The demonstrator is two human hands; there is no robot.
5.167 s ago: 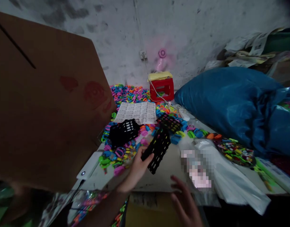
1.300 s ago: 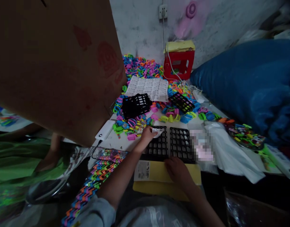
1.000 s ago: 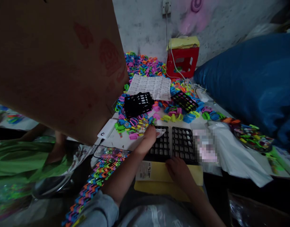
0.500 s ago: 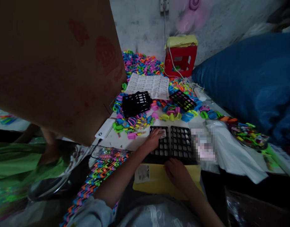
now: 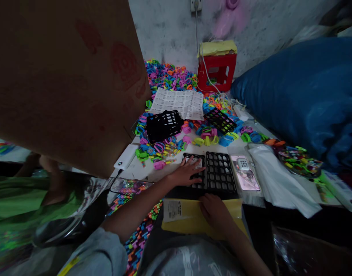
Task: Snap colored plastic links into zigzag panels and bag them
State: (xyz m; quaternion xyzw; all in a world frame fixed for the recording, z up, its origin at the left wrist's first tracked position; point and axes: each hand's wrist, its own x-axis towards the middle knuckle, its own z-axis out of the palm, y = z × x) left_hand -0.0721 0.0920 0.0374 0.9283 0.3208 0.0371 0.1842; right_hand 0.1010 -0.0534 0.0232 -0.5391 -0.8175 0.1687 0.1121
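- Left hand (image 5: 189, 171): palm down on left black tray (image 5: 199, 186); grip wide, fingers spread, nothing clasped.
- White label (image 5: 199, 164) at the fingers, on that tray's upper part.
- Right hand (image 5: 214, 207): just below the trays, over yellow sheet (image 5: 178, 226); fingers bent, cannot tell if grip holds anything.
- Right black tray (image 5: 221, 172): flat on worktop (image 5: 161, 175), just beside left one, grid of openings, untouched.
- Pink-framed phone (image 5: 246, 174): right of the trays, screen lit.
- White plastic bag (image 5: 282, 180) beyond phone.
- Behind: stack of black trays (image 5: 164, 128), one more black tray (image 5: 220, 120) tilted on colorful plastic pieces, printed sheet (image 5: 178, 103).
- Red stool (image 5: 203, 73) by the wall, yellow cover on top.
- Large carton (image 5: 63, 84) on left, blue sack (image 5: 302, 103) on right.
- White device (image 5: 126, 156) with black cable, near carton.
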